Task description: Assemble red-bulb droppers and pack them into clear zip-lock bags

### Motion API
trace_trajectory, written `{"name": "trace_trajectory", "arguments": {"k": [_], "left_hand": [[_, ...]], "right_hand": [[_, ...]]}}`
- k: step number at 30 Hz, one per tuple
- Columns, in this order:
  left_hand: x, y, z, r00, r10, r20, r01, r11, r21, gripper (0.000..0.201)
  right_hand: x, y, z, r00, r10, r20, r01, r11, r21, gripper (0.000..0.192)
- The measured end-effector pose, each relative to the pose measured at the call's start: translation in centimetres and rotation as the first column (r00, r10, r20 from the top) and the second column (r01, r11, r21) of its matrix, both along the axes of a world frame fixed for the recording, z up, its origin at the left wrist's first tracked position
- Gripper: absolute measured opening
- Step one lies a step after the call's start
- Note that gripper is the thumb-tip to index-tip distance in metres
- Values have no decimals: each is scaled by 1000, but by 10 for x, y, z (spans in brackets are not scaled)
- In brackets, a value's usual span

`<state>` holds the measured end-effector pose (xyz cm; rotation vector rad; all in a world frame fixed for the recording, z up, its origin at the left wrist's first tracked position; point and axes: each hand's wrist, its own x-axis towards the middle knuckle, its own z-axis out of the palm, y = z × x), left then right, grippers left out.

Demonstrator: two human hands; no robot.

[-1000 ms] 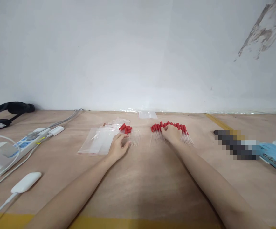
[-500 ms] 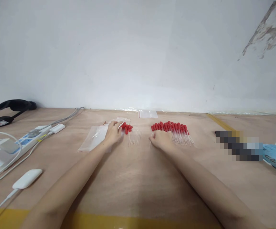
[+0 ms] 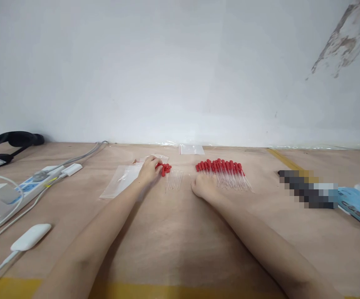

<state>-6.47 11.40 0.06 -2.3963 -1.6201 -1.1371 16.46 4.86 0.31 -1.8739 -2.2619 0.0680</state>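
Note:
My left hand (image 3: pixel 149 169) is at a small pile of red rubber bulbs (image 3: pixel 166 168), its fingertips pinched on one red bulb at the pile's left side. Just right of the pile, several thin clear tubes (image 3: pixel 174 180) lie side by side. My right hand (image 3: pixel 204 185) rests on the table with its fingers curled, and what they hold, if anything, is hidden. Beyond and beside it runs a row of droppers (image 3: pixel 229 172), clear tubes with red bulbs at their far ends; the hand covers the near left part of that row.
Clear plastic bags (image 3: pixel 117 181) lie under and left of my left forearm, and another small bag (image 3: pixel 191 149) is by the wall. A power strip (image 3: pixel 27 187) with cables and a white charger piece (image 3: pixel 31 237) are left. A blue packet (image 3: pixel 358 207) lies right.
My left fingers have closed in on a red bulb at the pile. My right hand has curled tighter, and its thumb and the tube end beside it no longer show. The view has shifted slightly.

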Motion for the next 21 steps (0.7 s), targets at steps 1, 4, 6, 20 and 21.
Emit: {"name": "trace_trajectory", "arguments": {"k": [1,4,6,20,21], "left_hand": [[0,-2,1,1000,4,15,-4,1000,4,10],[0,-6,2,997,29,65,-29,1000,6,10],[0,-8,4,994,50,99,-49,999,-4,8],[34,-98,-13,822,-58,567,273,914,-301,16],[39,-106,-16,819,-55,571,293,896,-335,14]], "right_hand": [[0,-1,0,1000,-17,0,17,1000,7,28],[0,-4,1,996,-85,2,85,995,49,28],[0,-7,2,996,-91,-2,91,992,90,29],[42,-38,-25,883,369,-290,-256,897,361,24],[41,-39,-27,879,382,-285,-264,888,376,23]]}}
